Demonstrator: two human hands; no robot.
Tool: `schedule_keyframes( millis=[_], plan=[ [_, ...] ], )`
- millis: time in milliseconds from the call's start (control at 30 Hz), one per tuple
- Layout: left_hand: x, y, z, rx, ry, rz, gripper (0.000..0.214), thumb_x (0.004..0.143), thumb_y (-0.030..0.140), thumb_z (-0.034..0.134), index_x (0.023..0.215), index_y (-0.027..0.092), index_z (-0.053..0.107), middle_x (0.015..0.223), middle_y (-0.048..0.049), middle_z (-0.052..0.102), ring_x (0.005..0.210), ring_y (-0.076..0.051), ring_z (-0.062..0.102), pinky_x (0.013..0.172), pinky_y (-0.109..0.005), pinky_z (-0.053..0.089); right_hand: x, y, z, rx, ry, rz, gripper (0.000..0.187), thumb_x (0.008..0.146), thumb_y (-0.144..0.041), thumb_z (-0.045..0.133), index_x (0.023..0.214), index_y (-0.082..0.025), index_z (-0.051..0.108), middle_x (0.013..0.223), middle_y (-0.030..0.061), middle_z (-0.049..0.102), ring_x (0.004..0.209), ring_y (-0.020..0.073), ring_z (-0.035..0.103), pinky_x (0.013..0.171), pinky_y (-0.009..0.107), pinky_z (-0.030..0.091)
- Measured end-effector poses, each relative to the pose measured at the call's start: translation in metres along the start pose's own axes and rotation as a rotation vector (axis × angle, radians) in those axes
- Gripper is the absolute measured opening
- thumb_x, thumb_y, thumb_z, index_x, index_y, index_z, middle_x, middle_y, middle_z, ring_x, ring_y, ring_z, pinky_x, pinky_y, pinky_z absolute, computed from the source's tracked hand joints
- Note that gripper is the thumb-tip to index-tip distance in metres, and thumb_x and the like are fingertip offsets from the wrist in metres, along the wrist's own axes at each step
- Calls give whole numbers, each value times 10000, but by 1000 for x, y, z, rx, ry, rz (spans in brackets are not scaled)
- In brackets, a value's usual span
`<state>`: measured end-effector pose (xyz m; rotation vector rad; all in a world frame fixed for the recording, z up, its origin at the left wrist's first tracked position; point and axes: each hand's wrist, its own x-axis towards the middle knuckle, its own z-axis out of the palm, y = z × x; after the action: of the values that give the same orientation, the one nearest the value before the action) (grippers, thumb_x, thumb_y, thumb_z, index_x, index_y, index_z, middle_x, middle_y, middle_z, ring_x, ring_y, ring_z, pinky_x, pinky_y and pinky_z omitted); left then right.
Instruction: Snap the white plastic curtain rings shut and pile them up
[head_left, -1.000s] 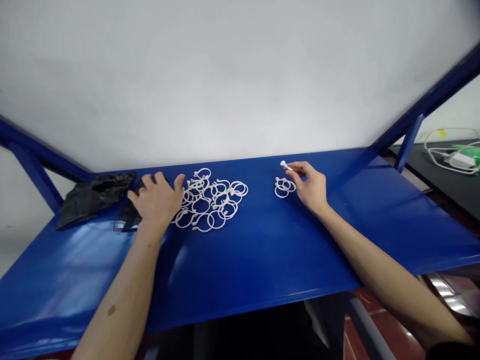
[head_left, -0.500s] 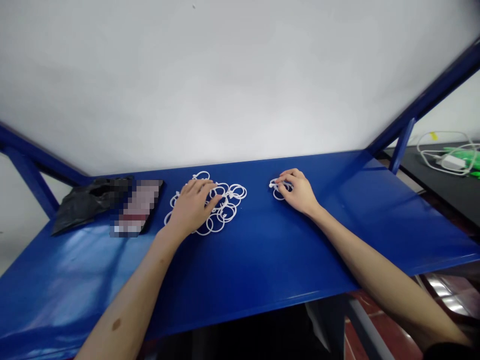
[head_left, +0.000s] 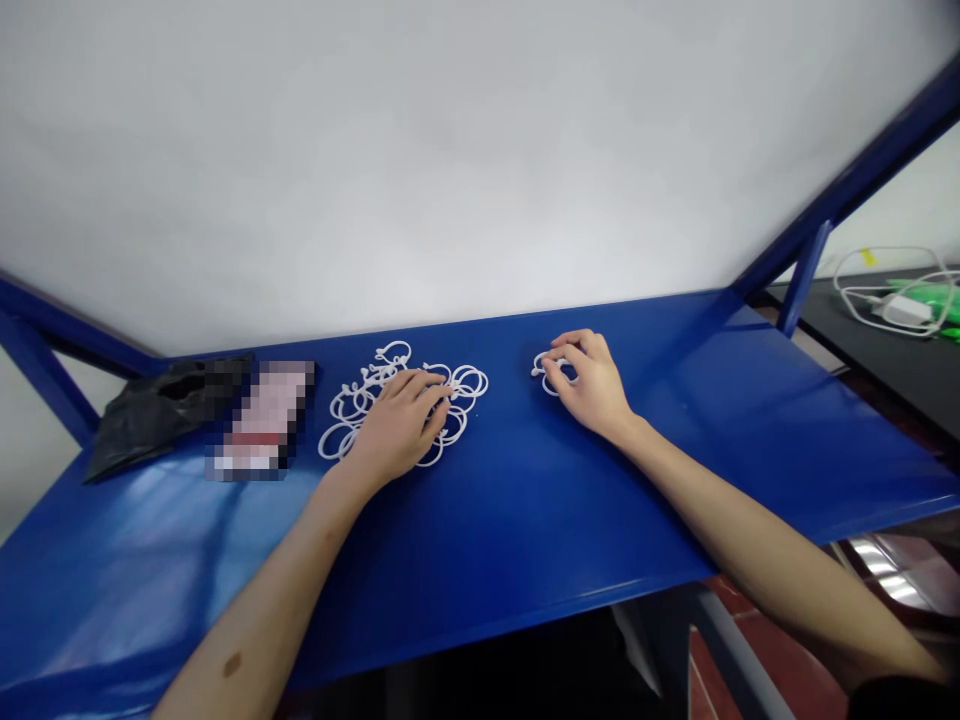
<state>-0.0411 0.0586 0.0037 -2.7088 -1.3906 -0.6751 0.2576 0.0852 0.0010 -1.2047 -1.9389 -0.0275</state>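
White plastic rings with small knobbed ends (head_left: 352, 403), like shower curtain rings, lie in an overlapping pile on the blue table (head_left: 525, 520). My left hand (head_left: 401, 420) is over the right part of this pile, palm down, its fingers stretched out; it hides the rings beneath. Farther right lies a small group of the same white rings (head_left: 556, 384). My right hand (head_left: 589, 380) is at this group, its thumb and index finger closed about a ring at the left edge. The hand partly covers the group.
A black plastic bag (head_left: 150, 415) and a blurred-out phone-like slab (head_left: 262, 415) lie left of the pile. A white wall (head_left: 480, 170) rises behind the table. Blue frame bars (head_left: 806, 280) flank it. On a dark surface at right lies a white charger with cable (head_left: 904, 308).
My left hand has moved right across the pile, uncovering rings on its left side. My right fingers have shifted slightly on the small group. The view has shifted a little.
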Motion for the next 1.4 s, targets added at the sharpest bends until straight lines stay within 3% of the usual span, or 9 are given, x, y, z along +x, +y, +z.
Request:
schedule_keyframes(
  millis=[167,267,367,467,600,833,967,1133,1400],
  plan=[
    [2,1,3,12,38,3,258,999,289,465,1060,196,698,1150,-101,706,1127,-259,595,1052,-475,452,-5,-21,-1,101,-173,-159,154,982,-277,562,1030,-226,699,1077,100,658,997,257,597,894,466,523],
    [2,1,4,20,45,17,234,993,284,482,1042,193,692,1135,-95,713,1112,-255,602,1046,-467,455,-9,-34,1,126,-338,-288,252,998,-285,546,1211,-215,661,1238,114,650,1121,266,597,976,482,517],
    [3,2,5,3,46,44,215,985,274,494,1036,203,691,1121,-86,719,1117,-256,605,1046,-460,458,-12,-43,5,80,-472,-388,378,1016,-266,508,1388,-219,560,1463,116,541,1322,294,501,1076,528,465],
    [4,4,4,-2,31,51,214,980,274,500,1057,210,689,1119,-85,724,1124,-264,605,1043,-469,461,-14,-45,10,67,-522,-412,388,1027,-253,489,1412,-231,541,1448,96,566,1343,288,483,1087,531,461],
    [4,4,3,4,16,30,227,980,275,493,1085,202,681,1127,-92,724,1132,-273,607,1039,-477,462,-15,-42,12,43,-534,-359,322,1020,-270,517,1315,-185,611,1226,118,664,1083,256,597,952,465,539],
    [3,1,3,32,27,18,257,986,289,488,1135,211,682,1133,-98,729,1126,-279,616,1038,-493,466,-15,-38,14,60,-515,-340,214,1025,-272,510,1111,-170,678,1015,99,652,933,225,580,845,396,530],
    [2,3,2,59,72,66,247,983,275,510,1144,190,677,1118,-96,733,1120,-272,620,1034,-466,474,-14,-41,13,79,-500,-351,237,1042,-275,472,1062,-160,678,1005,95,664,917,216,597,854,389,530],
    [0,14,0,26,118,128,257,950,248,571,1188,232,668,1155,-68,732,1146,-256,625,1054,-450,469,-14,-48,7,183,-450,-307,253,1054,-291,447,1132,-180,661,1089,99,678,987,209,655,879,388,564],
    [0,25,3,30,140,205,304,940,337,622,1217,217,645,1174,-71,724,1132,-258,630,1025,-440,493,-14,-52,3,277,-383,-287,270,1051,-281,446,1177,-177,661,1088,111,665,981,205,667,861,367,585]
  ],
)
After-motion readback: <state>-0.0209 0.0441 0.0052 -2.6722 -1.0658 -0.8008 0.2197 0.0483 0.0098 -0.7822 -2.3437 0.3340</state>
